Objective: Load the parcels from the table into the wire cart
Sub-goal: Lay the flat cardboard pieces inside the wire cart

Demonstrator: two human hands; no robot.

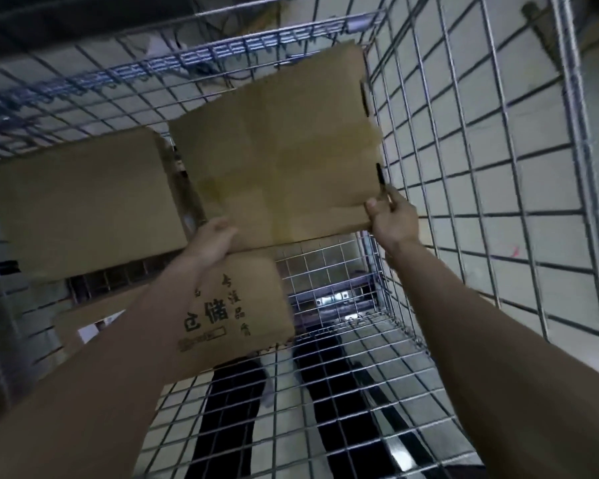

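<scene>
The person leans over the wire cart [464, 188] with both arms reaching down inside it, carrying a flat cardboard parcel [277, 150] between them. The parcel hangs within the cart's mesh walls, in the far right corner, its right edge just beside the right wall and its far edge near the far wall. Its long axis seems to run away from the person, from the near edge at the hands toward the far wall.

The left hand [213, 242] grips the near left corner, fingers curled under the board so that only the back of the hand shows. The right hand [391, 219] pinches the near right corner, thumb on the top face and fingers wrapped behind the edge. Both hands sit at the near end, so the whole parcel extends forward from the fingers.

A second brown parcel [80, 202] rests against the cart's left wall, just beside the carried one, with a narrow gap between them. A printed carton [242, 309] lies lower, under the left forearm. The likely next move is lowering the far end into the right-hand space, and the nearness of the right mesh wall leaves little room for the right hand's fingers.
</scene>
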